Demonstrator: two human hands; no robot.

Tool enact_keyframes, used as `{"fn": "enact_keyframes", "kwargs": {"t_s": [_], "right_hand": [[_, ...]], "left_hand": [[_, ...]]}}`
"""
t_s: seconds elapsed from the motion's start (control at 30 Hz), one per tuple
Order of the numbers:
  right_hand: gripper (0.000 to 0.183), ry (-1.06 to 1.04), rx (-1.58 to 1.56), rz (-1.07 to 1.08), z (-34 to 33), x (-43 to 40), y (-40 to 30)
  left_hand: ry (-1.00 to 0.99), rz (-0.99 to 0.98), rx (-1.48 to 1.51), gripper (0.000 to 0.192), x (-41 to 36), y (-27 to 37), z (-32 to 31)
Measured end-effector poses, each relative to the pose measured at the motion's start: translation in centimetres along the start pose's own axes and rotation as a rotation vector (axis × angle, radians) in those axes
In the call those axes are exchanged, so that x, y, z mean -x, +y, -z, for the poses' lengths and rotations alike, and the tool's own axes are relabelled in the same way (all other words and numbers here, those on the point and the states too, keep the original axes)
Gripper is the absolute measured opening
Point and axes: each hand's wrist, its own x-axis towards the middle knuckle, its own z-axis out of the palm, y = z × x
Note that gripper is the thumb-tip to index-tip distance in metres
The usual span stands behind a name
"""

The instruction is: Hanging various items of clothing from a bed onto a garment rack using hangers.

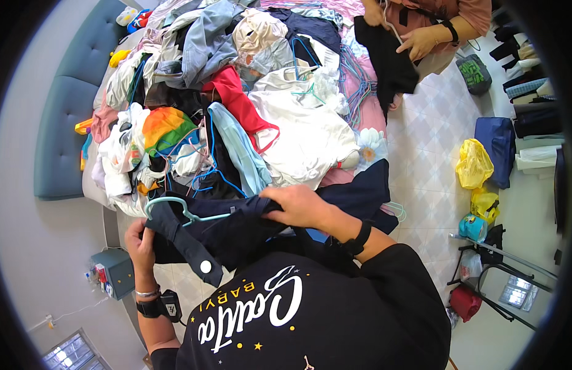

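Observation:
Both of my hands grip a dark navy garment (256,217), stretched out in front of my body. My left hand (141,243) pinches its left end, and my right hand (297,206) holds its upper edge on the right. A mint-green clothes hanger (212,217) lies along the cloth, its hook turned up near my left hand; part of it is hidden by the fabric. A loose strap (189,249) with a white round button (205,267) hangs down below the hanger. Just beyond lies a heap of clothes (304,134) on the bed.
Blue hangers (216,171) stick out of the heap, and more hangers (357,88) are bundled on the pink bedding. Another person's hands (418,44) hold a black garment (388,60) at upper right. Bags (473,164) and a metal-framed rack (503,273) line the right side.

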Motion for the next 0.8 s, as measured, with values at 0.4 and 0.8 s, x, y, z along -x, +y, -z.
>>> {"fn": "enact_keyframes", "kwargs": {"t_s": [0.4,0.8], "right_hand": [[0.020,0.037,0.151,0.057,0.3,0.8,-1.0],[0.028,-0.181,-0.337,0.030,0.0,-0.5,-0.2]], "left_hand": [[-0.129,-0.214,-0.663,0.061,2.7,3.0,-0.7],[0.047,-0.217,-0.304,0.024,-0.3,7.4,-8.8]]}}
